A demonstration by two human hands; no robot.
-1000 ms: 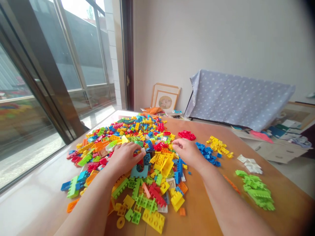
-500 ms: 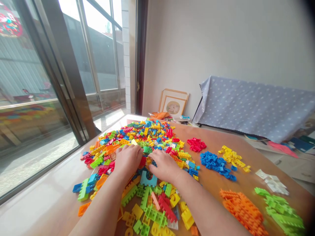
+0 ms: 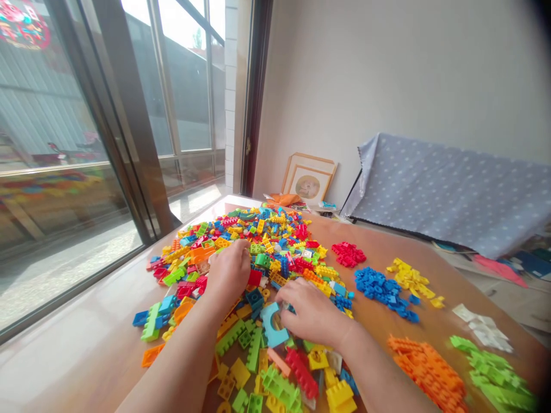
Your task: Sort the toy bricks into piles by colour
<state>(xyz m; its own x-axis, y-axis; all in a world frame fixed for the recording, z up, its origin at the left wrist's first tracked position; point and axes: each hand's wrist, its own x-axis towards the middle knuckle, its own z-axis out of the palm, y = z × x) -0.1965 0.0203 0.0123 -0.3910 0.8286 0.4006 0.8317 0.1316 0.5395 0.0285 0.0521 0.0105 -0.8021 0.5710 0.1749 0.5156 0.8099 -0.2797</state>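
Observation:
A big mixed heap of toy building bricks [image 3: 275, 219] spreads over the table under both hands. My left hand [image 3: 230, 272] lies on the heap's left middle with its fingers curled down and closed; whatever they hold is hidden beneath them. A red brick [image 3: 255, 278] shows just right of it. My right hand [image 3: 307, 310] is lower and to the right, palm down, thumb and fingers apart. Close against its thumb side is a light-blue arch brick [image 3: 272, 328], tilted among the loose pieces. Green, red and yellow bricks lie below it, nearer me.
Sorted piles lie on the table's right: red bricks [image 3: 348, 254], blue bricks [image 3: 383, 291], yellow bricks [image 3: 411, 278], white bricks [image 3: 482, 327], orange bricks [image 3: 426, 370] and green bricks [image 3: 495, 370]. A glass door [image 3: 55, 143] stands left; a dotted cloth [image 3: 451, 189] hangs beyond the table.
My right hand has moved slightly nearer me, and the light-blue arch has shifted and turned beside it. My left hand's fingers have curled in more. The view has turned slightly left.

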